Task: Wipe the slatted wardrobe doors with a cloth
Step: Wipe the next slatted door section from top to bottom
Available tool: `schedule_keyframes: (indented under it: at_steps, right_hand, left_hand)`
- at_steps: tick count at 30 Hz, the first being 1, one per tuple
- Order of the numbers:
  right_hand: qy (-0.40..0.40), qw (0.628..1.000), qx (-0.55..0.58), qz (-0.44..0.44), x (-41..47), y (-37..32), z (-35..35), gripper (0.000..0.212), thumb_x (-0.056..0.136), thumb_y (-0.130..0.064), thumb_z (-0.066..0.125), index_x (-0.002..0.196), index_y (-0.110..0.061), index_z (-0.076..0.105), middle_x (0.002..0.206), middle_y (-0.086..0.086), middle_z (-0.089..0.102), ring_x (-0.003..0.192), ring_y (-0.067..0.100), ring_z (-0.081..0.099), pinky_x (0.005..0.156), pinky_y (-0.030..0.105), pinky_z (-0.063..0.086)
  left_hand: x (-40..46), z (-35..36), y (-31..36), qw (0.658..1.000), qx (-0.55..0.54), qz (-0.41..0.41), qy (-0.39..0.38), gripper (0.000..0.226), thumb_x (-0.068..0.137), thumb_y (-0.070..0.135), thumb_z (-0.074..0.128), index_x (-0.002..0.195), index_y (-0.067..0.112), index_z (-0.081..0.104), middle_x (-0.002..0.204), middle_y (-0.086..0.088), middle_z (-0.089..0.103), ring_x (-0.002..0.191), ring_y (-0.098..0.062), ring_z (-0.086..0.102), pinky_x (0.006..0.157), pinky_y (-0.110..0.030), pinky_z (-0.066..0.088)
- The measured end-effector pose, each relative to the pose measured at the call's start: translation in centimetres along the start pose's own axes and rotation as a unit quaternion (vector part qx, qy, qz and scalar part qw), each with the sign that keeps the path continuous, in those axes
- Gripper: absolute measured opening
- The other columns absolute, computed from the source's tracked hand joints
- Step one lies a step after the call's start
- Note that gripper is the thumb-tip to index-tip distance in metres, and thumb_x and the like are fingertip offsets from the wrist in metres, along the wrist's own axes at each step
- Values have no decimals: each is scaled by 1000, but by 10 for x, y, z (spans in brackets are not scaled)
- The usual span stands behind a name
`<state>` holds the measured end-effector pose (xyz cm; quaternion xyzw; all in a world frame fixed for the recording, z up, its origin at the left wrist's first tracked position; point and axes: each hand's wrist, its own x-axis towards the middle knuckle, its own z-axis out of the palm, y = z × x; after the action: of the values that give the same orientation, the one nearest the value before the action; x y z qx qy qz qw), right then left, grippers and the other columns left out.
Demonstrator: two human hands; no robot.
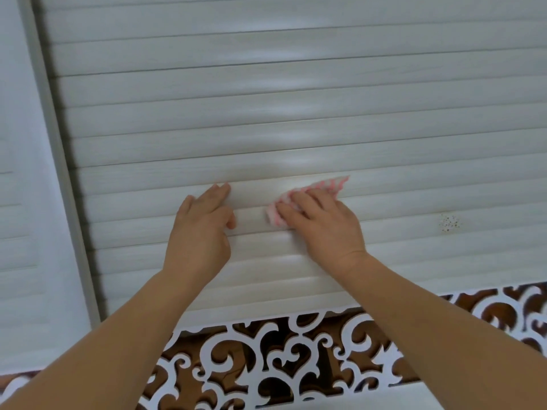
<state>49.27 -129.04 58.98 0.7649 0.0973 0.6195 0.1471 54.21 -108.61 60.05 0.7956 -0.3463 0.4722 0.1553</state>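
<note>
A white slatted wardrobe door [296, 113] fills most of the frame, its horizontal slats running from the grey vertical frame strip [59, 161] at the left to the right edge of the picture. Both hands reach up to it from the bottom of the frame, meeting just below the centre. The right hand [322, 223] lies on a pink-and-white patterned cloth [307, 193] and presses it flat against the slats, fingers spread over the fabric and slightly bent; the cloth pokes out above the fingertips toward the upper right and below the thumb at the left. The left hand [204, 220] rests just beside it on the bare slats, fingers straight and together, thumb bent toward the cloth but apart from it, holding nothing. To the right of centre, a small cluster of dark specks [450, 223] marks one slat. Below the slats, across the bottom of the frame, runs a white scrollwork panel [296, 350] over a brown backing. A second slatted door [17, 232] shows at the left edge, beyond the strip.
</note>
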Motion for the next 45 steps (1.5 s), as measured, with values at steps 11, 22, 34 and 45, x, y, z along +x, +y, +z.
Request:
schedule_keyframes:
  at_steps: [11,22,34,45]
  right_hand:
    - [-8,978,6,210,-50,49,-15,48,76,-14,32,107,-13,68,110,16,63,99,38,51,52,32,39]
    - [-25,998,22,48,8,-53,30,51,80,-13,36,127,-9,56,134,20,51,126,46,43,101,62,36]
    - [27,997,5,78,48,-47,34,45,94,-39,38,133,-23,53,144,12,44,135,42,33,107,64,23]
    - [-21,997,32,-73,51,-136,60,48,90,-39,37,134,-25,52,148,7,39,139,38,26,108,65,13]
  left_hand:
    - [-15,-13,-5,998,44,-49,-22,31,63,-18,57,76,9,63,137,-15,48,131,-29,41,110,-50,19]
    - [-38,-26,-32,994,73,-71,-49,33,59,-19,60,75,10,63,135,-18,50,125,-34,47,105,-52,28]
    - [-42,-41,-49,989,23,-143,-10,38,70,-22,43,84,8,62,141,-10,43,127,-32,40,103,-36,31]
    - [-70,-50,-71,980,56,-192,12,38,66,-21,45,83,6,64,115,-15,58,111,-36,49,88,-44,40]
